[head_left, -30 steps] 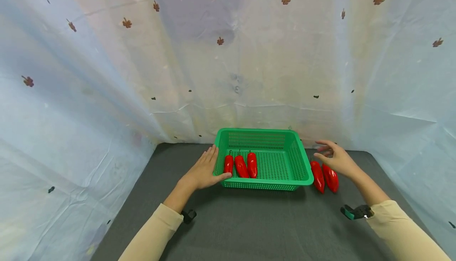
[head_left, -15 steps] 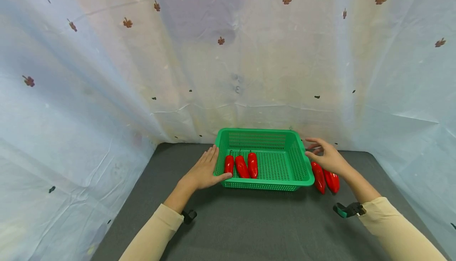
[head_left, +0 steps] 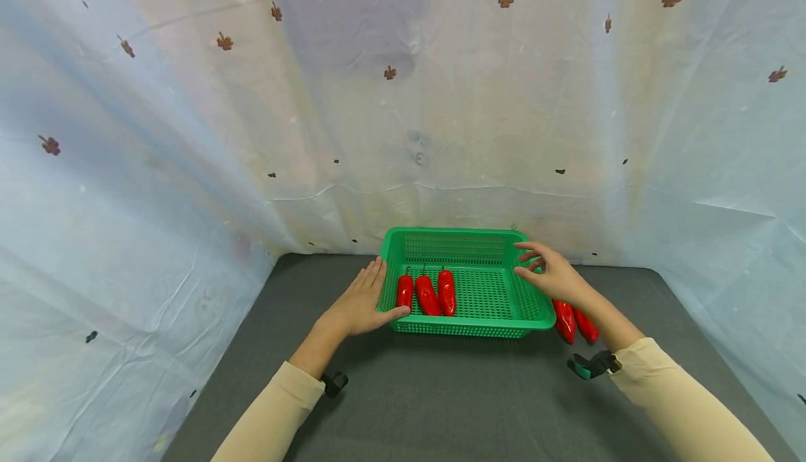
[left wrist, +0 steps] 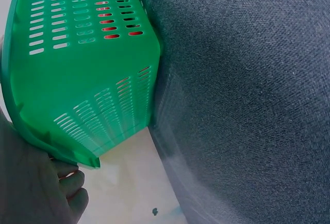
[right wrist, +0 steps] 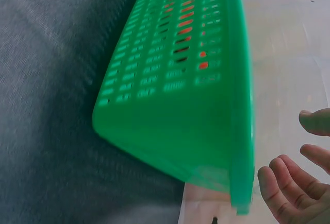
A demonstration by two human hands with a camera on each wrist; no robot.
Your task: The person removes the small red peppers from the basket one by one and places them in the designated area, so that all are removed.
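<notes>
My left hand (head_left: 355, 308) lies with straight fingers along the left rim of a green plastic basket (head_left: 469, 322), its thumb reaching over the front left corner. In the left wrist view the fingertips show at the rim of the basket (left wrist: 82, 80). Three red chili peppers (head_left: 427, 295) lie side by side in the basket's left half. Over the right rim hovers my right hand (head_left: 557, 280), thumb and fingers apart and nothing between them, as the right wrist view of that hand (right wrist: 299, 188) also shows. Two more red peppers (head_left: 564, 323) lie outside, partly hidden by the right hand and forearm.
A dark grey cloth (head_left: 453, 392) covers the table under the basket. Pale plastic sheeting (head_left: 466, 133) with brown leaf shapes hangs behind and at the sides. A black strap (head_left: 592, 364) sits on the right wrist.
My right hand has moved left, from above the two outside peppers to over the basket's right rim. The left hand, the basket and the peppers have stayed put.
</notes>
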